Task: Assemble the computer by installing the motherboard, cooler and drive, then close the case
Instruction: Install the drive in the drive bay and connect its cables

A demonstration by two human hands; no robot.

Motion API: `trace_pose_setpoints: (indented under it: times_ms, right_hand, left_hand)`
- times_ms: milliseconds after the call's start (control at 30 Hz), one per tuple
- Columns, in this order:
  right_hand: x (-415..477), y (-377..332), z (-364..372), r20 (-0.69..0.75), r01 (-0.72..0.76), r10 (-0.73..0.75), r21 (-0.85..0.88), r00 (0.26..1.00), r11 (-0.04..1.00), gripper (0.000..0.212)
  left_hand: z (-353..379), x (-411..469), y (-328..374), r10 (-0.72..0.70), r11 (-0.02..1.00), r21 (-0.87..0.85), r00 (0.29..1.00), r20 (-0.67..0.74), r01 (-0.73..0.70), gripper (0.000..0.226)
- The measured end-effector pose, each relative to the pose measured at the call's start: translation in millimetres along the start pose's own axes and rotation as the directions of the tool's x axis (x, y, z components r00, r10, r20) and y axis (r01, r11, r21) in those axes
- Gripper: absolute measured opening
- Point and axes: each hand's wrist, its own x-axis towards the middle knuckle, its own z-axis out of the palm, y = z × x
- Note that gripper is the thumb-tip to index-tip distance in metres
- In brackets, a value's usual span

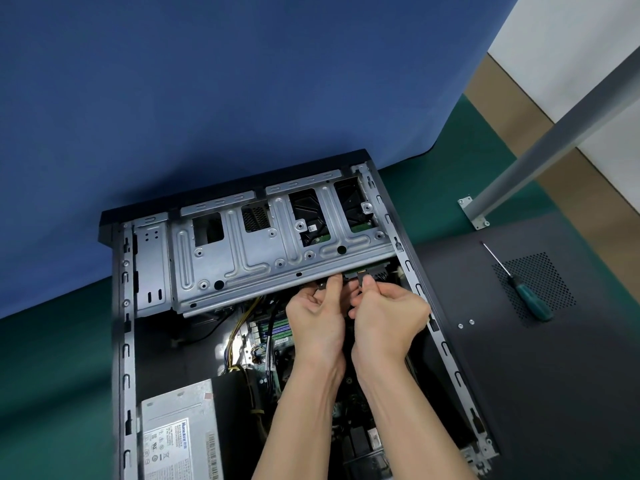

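Note:
The open computer case (pixel 124 306) lies on its side on the green mat. Its silver drive cage (pixel 242 244) spans the far end, and a drive (pixel 313 233) shows through the cage's right cut-outs. Both hands reach into the case just below the cage's near right edge. My left hand (pixel 320 318) pinches a small black connector at the drive's rear. My right hand (pixel 388 318) pinches a second black connector (pixel 362 277) beside it. The motherboard (pixel 277 334) with its cables lies under my wrists. My forearms hide most of the board.
The silver power supply (pixel 180 434) fills the case's near left corner. The dark side panel (pixel 519 375) lies flat to the right of the case, with a green-handled screwdriver (pixel 526 296) on it. A grey metal table leg (pixel 540 147) slants at the right. Blue cloth covers the back.

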Motion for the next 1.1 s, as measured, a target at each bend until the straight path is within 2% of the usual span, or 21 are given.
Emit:
trace_pose_setpoints:
  times_ms: [133, 267, 367, 500, 567, 633, 700, 800, 900, 967, 1000, 1100]
  right_hand:
    - [0, -7, 8, -0.099, -0.058, 0.058, 0.009, 0.993, 0.998, 0.030]
    - [2, -8, 9, -0.091, -0.083, 0.086, 0.042, 0.992, 0.996, 0.028]
    - [-1, -5, -1, -0.008, -0.065, 0.065, 0.029, 0.998, 0.997, 0.029]
    - [-9, -5, -15, 0.168, 0.001, 0.016, -0.098, 0.986, 0.995, 0.027]
    - [-9, -7, -10, 0.121, -0.016, 0.032, -0.131, 0.992, 0.991, 0.031]
    - [-7, -12, 0, 0.015, -0.079, 0.081, -0.108, 0.997, 0.991, 0.033]
    - [-5, -17, 5, -0.031, -0.128, 0.126, -0.065, 0.992, 0.990, 0.033]
    - [-6, -21, -6, 0.106, -0.118, 0.124, -0.067, 0.987, 0.991, 0.032]
    - [-13, -25, -29, 0.279, 0.038, 0.030, -0.235, 0.960, 0.971, 0.029]
    - [-21, -27, -48, 0.370, 0.171, -0.044, -0.317, 0.928, 0.933, 0.026]
    - [-24, -27, -60, 0.408, 0.219, -0.071, -0.328, 0.910, 0.919, 0.032]
    - [-31, -28, -94, 0.474, 0.265, -0.071, -0.358, 0.878, 0.895, 0.039]
  left_hand:
    - [1, -1, 1, 0.008, 1.000, 0.002, 1.000, -0.017, -0.008, 0.027]
    - [-1, 0, 0, 0.010, 1.000, 0.017, 1.000, -0.001, -0.010, 0.023]
    - [-1, -1, -1, 0.018, 0.999, 0.027, 1.000, -0.005, -0.018, 0.020]
    - [-4, -2, 0, 0.043, 0.999, 0.022, 0.999, -0.011, -0.043, 0.020]
    - [-5, -1, 1, 0.046, 0.998, 0.039, 0.999, -0.007, -0.046, 0.019]
    - [-5, 0, 0, 0.044, 0.997, 0.066, 0.999, -0.002, -0.044, 0.020]
    - [-5, 1, -1, 0.031, 0.996, 0.087, 0.999, -0.009, -0.031, 0.023]
    - [-7, 0, -1, 0.022, 0.990, 0.136, 1.000, 0.009, -0.023, 0.020]
    - [-15, -3, 10, -0.031, 0.981, 0.193, 0.990, 0.134, 0.005, 0.023]
    - [-23, -6, 16, -0.047, 0.954, 0.300, 0.981, 0.187, -0.012, 0.015]
    - [-27, -8, 18, -0.054, 0.934, 0.358, 0.982, 0.182, -0.016, 0.017]
    - [-38, -23, 20, -0.057, 0.853, 0.521, 0.987, 0.149, -0.030, 0.018]
